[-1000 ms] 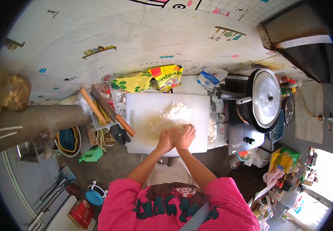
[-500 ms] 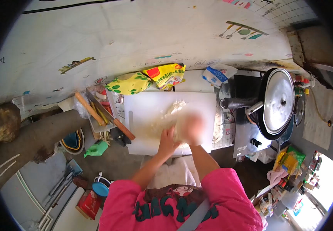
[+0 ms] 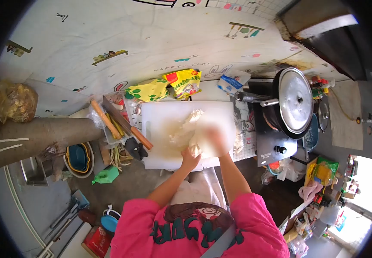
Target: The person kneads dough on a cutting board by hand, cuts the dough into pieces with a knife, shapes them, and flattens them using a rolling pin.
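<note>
Near the front edge of a white cutting board [image 3: 160, 129], my left hand [image 3: 191, 158] is closed on a pale lump of dough [image 3: 194, 148]. My right hand [image 3: 217, 141] is just to its right over the board, smeared by motion, so its fingers cannot be made out. A mound of white floury dough [image 3: 192, 117] lies behind my hands, with loose crumbs [image 3: 175, 136] to the left of it.
Yellow packets [image 3: 184, 84] and a blue-white bag [image 3: 233, 81] stand behind the board. To the left are a cleaver [image 3: 117, 113] and a rolling pin [image 3: 104, 118] on a tray. A lidded pan [image 3: 296, 101] sits on the stove [image 3: 270, 148] at the right.
My hands were together on the dough a second ago. The right one has moved away to the right and blurred, while the left stays near the front edge. The camera view has shifted.
</note>
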The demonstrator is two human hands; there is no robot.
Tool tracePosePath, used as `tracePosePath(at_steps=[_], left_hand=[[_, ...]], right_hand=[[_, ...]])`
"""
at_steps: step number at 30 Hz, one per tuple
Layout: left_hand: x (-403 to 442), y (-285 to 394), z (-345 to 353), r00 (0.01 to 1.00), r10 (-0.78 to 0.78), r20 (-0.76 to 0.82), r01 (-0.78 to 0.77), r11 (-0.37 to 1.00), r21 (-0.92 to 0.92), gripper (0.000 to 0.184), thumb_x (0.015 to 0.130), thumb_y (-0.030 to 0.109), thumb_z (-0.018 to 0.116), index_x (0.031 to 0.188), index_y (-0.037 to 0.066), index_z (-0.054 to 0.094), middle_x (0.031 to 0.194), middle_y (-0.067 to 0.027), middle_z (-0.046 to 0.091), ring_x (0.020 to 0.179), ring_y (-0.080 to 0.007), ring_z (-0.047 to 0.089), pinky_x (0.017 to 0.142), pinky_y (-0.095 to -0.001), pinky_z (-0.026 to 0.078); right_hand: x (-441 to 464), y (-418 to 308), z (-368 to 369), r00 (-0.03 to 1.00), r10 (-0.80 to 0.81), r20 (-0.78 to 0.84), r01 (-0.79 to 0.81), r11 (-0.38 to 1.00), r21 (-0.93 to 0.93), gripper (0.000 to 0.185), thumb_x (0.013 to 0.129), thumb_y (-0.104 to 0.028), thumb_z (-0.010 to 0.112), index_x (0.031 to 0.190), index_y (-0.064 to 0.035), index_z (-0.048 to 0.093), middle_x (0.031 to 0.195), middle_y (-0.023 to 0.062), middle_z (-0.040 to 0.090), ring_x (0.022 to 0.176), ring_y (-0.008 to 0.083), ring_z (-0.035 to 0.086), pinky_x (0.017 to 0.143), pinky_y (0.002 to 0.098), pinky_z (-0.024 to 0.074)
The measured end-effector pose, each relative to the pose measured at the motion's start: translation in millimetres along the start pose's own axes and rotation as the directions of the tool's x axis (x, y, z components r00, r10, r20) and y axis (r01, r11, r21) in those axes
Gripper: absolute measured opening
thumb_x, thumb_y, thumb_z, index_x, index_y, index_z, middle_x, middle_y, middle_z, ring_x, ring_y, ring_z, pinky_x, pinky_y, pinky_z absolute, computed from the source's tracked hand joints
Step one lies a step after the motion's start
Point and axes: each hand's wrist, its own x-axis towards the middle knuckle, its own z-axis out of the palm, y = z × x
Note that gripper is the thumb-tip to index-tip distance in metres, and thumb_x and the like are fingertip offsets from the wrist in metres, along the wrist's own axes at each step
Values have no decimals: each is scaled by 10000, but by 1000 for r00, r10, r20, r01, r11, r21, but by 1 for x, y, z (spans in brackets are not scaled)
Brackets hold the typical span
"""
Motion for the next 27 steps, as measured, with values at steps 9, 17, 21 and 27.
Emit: tracePosePath(at_steps=[9, 17, 21, 27], left_hand=[[-5, -7, -11, 990, 122, 71, -122, 992, -6, 661, 700, 65, 654, 1259, -13, 311, 1194, -264, 344, 1114, -393, 317, 938, -441, 337], [-8, -45, -4, 968, 160, 195, -63, 902, -427, 837, 694, -4, 614, 1376, -15, 130, 1182, -212, 290, 1076, -346, 317, 902, -388, 362], [-11, -12, -27, 961, 136, 242, -118, 989, -88, 935, 692, 8, 615, 1398, -6, 2, 1234, -234, 237, 1040, -330, 375, 896, -394, 380], [-7, -5, -33, 926, 147, 346, -132, 989, -66, 1019, 720, 46, 642, 1398, 4, -118, 1257, -251, 207, 947, -270, 475, 862, -365, 424]], right_hand=[[-52, -81, 48, 997, -75, -27, 20, 567, -824, 378, 763, -416, 656, 916, -88, 551, 783, 116, 618, 719, 329, 603, 611, 413, 482], [-41, -79, 65, 993, -74, 93, 116, 444, -888, 316, 685, -283, 677, 954, -141, 595, 1009, 29, 540, 958, 237, 537, 702, 370, 494], [-22, -67, 63, 992, -74, 100, 123, 470, -874, 375, 664, -351, 684, 967, -147, 601, 975, 54, 557, 938, 245, 529, 782, 394, 427], [3, -66, 56, 995, -55, 77, 95, 510, -855, 335, 666, -359, 666, 936, -168, 610, 937, 48, 551, 901, 245, 513, 820, 398, 364]])
